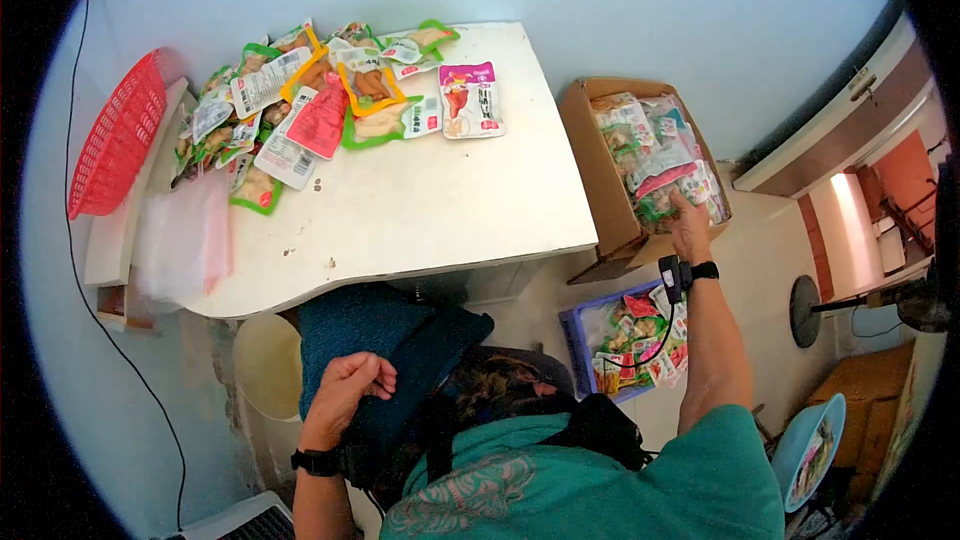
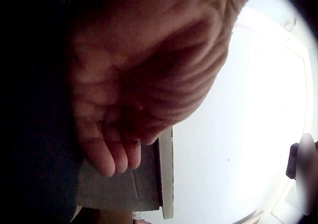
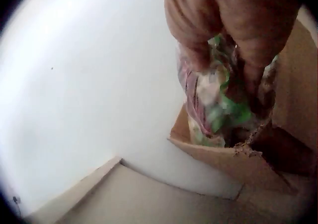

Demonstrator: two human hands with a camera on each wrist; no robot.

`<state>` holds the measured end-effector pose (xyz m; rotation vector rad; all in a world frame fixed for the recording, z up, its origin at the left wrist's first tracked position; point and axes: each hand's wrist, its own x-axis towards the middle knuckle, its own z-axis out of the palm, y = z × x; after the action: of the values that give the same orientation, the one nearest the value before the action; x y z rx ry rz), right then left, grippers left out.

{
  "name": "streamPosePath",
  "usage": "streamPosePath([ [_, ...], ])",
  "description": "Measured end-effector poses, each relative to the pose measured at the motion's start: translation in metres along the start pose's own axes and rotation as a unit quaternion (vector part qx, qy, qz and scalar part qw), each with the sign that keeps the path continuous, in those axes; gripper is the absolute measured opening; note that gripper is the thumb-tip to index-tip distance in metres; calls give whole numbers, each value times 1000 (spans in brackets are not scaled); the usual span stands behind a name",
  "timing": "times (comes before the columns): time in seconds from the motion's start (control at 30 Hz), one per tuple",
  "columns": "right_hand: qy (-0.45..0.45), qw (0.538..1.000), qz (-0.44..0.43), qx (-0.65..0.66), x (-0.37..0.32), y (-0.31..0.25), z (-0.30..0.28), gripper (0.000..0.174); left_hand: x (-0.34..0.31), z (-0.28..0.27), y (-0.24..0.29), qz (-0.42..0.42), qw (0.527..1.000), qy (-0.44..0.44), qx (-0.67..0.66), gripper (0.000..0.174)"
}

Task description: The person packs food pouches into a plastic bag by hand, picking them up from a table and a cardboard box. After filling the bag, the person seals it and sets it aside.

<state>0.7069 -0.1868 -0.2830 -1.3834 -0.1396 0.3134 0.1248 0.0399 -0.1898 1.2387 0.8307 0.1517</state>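
Observation:
My right hand (image 1: pixel 690 226) reaches over the near edge of a cardboard box (image 1: pixel 610 210). Its thumb and fingers grip a clear plastic bag of food packets (image 3: pixel 213 97), green and pinkish through the film. More bagged packets (image 1: pixel 640 130) fill the box around it. Held over my lap, my left hand (image 1: pixel 350 387) has its fingers loosely curled and nothing in them; the left wrist view shows its bare palm. To the left, a heap of sealed food pouches (image 1: pixel 265 80) covers the back of a white table (image 1: pixel 450 200), with a purple-and-white pouch (image 1: pixel 472 100) at its right end.
A blue-purple crate (image 1: pixel 577 340) of packets stands on the floor below the box. A red plastic basket (image 1: pixel 118 135) leans at the table's left, above clear plastic bags (image 1: pixel 185 235). A pale bucket (image 1: pixel 268 368) sits under the table, and a light-blue basin (image 1: pixel 812 450) lies far right.

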Motion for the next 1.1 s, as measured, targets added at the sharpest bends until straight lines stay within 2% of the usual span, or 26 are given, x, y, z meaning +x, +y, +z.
streamPosePath([
  [0.13, -45, 994, 83, 57, -10, -5, 0, 23, 1, 0, 1, -11, 1000, -3, -22, 39],
  [0.23, -25, 990, 136, -5, 2, -3, -12, 25, 3, 0, 1, -17, 999, -6, -29, 40],
  [0.33, -15, 985, 144, -93, 4, -19, -6, 24, 3, -2, 1, -19, 999, -12, -36, 39],
  [0.43, -90, 990, 103, -44, 8, -25, -15, 30, 3, -4, 1, -14, 999, -21, -29, 37],
  [0.53, 29, 975, 103, -196, 2, -44, 6, 34, 3, -2, 1, -14, 1000, -18, -8, 38],
  [0.63, -19, 914, -22, -404, -1, -50, 18, 38, 3, -2, 1, -10, 1000, -15, 5, 43],
  [0.73, -26, 892, -88, -442, -9, -55, 31, 36, 3, -2, 0, -8, 1000, -13, 1, 44],
  [0.83, -65, 914, -63, -395, 11, -38, 18, 32, 2, -1, 2, -3, 1000, -8, 7, 44],
  [0.93, -69, 936, -86, -335, 10, -38, 9, 24, 1, 1, 4, 4, 1000, -8, 1, 41],
  [1.07, -108, 974, -31, -197, -3, -57, 14, 18, 2, -3, 0, -14, 1000, -6, -19, 36],
  [1.1, -116, 970, -17, -214, 3, -53, 11, 18, 2, -2, 2, -21, 1000, -5, -13, 36],
])
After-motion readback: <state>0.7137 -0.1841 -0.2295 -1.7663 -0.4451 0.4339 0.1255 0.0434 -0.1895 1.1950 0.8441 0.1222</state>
